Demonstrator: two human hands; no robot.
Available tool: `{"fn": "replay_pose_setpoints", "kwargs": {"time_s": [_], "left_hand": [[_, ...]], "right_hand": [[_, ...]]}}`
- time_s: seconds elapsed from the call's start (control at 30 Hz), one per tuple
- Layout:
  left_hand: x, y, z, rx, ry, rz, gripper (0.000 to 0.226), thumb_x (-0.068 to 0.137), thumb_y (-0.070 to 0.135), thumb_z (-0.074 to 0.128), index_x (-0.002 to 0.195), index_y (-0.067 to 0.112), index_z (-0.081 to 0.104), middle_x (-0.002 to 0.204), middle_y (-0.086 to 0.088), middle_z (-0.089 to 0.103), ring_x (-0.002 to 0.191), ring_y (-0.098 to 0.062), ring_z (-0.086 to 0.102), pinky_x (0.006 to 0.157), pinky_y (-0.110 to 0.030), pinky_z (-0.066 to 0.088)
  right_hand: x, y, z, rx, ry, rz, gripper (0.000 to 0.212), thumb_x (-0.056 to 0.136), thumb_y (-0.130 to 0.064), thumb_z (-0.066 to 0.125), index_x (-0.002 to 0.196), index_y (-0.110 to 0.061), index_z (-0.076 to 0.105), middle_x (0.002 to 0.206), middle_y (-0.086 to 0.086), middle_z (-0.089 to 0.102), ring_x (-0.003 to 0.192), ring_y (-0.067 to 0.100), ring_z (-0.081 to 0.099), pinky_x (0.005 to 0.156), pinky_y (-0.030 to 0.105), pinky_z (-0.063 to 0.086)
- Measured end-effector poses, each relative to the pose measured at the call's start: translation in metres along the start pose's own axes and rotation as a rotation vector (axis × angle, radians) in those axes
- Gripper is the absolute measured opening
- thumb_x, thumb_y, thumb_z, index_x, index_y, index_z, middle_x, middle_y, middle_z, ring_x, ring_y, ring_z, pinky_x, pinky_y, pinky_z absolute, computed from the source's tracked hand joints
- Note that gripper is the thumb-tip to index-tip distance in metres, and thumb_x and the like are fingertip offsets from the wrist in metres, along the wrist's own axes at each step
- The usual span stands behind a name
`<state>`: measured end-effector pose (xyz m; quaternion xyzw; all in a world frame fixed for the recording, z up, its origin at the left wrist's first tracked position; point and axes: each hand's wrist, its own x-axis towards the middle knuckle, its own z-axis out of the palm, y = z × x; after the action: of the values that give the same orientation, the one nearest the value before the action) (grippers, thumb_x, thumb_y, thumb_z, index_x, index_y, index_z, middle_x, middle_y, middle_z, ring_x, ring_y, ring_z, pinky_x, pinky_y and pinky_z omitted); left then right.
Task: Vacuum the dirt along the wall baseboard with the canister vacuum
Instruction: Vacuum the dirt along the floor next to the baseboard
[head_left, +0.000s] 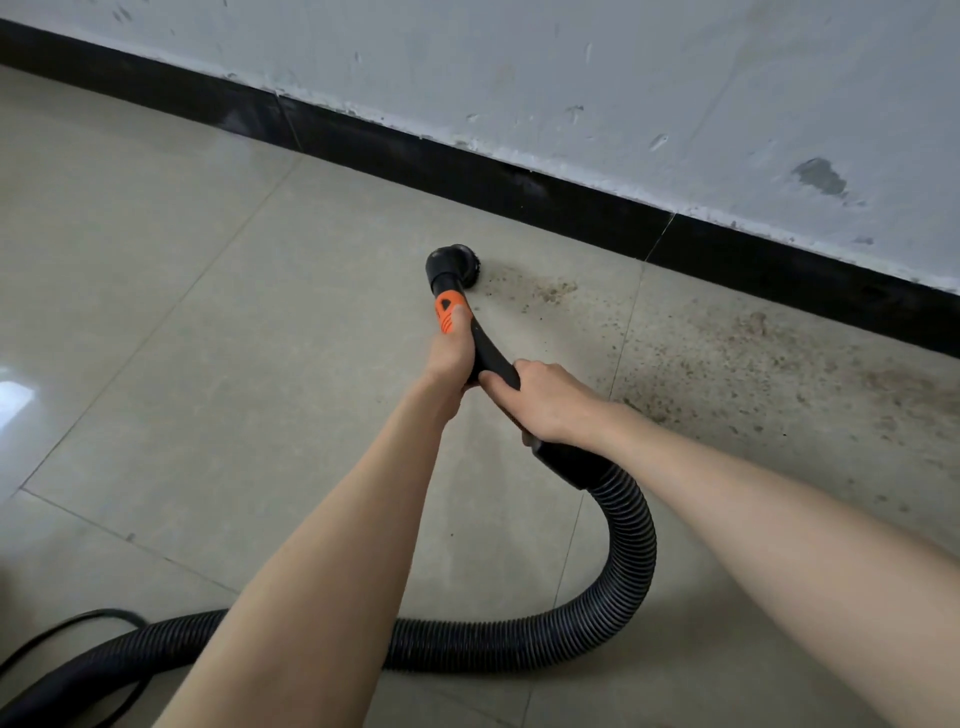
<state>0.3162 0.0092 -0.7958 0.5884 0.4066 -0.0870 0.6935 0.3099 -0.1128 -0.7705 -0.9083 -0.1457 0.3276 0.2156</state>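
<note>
Both hands grip the wand (485, 353), left hand (451, 358) near the orange collar, right hand (545, 400) behind, fingers curled round it, brush (457, 265) on the floor at the left edge of the dirt (753, 364) by the baseboard (519, 187); sweeping right comes next.

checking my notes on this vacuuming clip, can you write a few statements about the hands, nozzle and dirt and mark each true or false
1. Both hands grip the vacuum handle. True: left hand nearer the nozzle, right hand nearer the hose.
2. The brush nozzle presses against the baseboard. False: it sits on the floor tile, apart from it.
3. Most dirt lies right of the nozzle. True.
4. The hose is orange. False: it is black; only a handle slider is orange.
</note>
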Motion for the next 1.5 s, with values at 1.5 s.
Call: {"fn": "replay_pose_setpoints", "kwargs": {"time_s": [1.5], "left_hand": [[-0.085, -0.061, 0.012, -0.019, -0.196, 0.069, 0.032, 0.088, 0.035, 0.057, 0.075, 0.006, 0.054, 0.065, -0.004, 0.054, 0.064, -0.018, 0.057, 0.059, -0.024, 0.050]], "right_hand": [[-0.090, 0.019, 0.033, 0.521, 0.077, 0.233, 0.053, 0.099, -0.053, 0.030, 0.097, -0.006, 0.053, 0.058, 0.010, 0.058, 0.033, 0.019, 0.053, 0.036, 0.025, 0.043]]}}
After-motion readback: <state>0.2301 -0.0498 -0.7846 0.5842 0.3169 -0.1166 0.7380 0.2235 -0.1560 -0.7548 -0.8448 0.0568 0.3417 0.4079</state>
